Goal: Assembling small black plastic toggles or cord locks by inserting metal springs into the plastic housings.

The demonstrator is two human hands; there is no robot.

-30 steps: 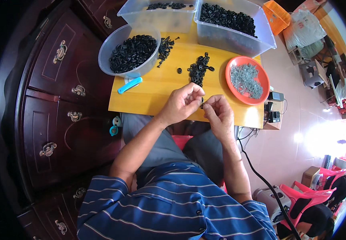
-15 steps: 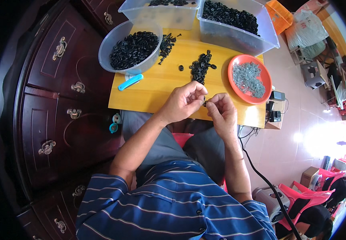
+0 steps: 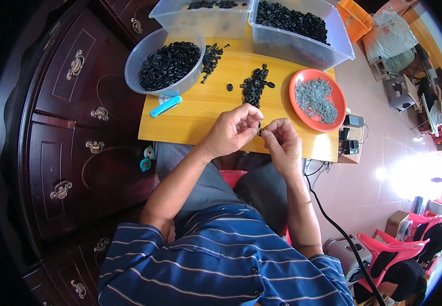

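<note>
Over the table's near edge, my left hand (image 3: pixel 234 130) and my right hand (image 3: pixel 284 145) meet fingertip to fingertip. A small black ring-like piece (image 3: pixel 260 132) is pinched between them, with thumbs and forefingers closed at it; its details are mostly hidden. Just beyond my hands lies a loose pile of small black oval rings (image 3: pixel 253 87), and a single black ring (image 3: pixel 229 87) sits left of it. To the right, an orange-red plate (image 3: pixel 293 102) holds many small silvery metal pieces (image 3: pixel 317 99).
A round clear tub (image 3: pixel 132 66) of black rings stands left on the yellow table (image 3: pixel 195 122), beside black screw-like pieces (image 3: pixel 211 57) and a blue-handled tool (image 3: pixel 166 106). Two clear bins (image 3: pixel 302 51) (image 3: pixel 200 23) stand behind. Dark drawers (image 3: pixel 52 137) flank the left; a black cable (image 3: pixel 333 224) runs right.
My hands keep almost the same pose, with the small black piece still between the fingertips. The whole view has shifted very slightly.
</note>
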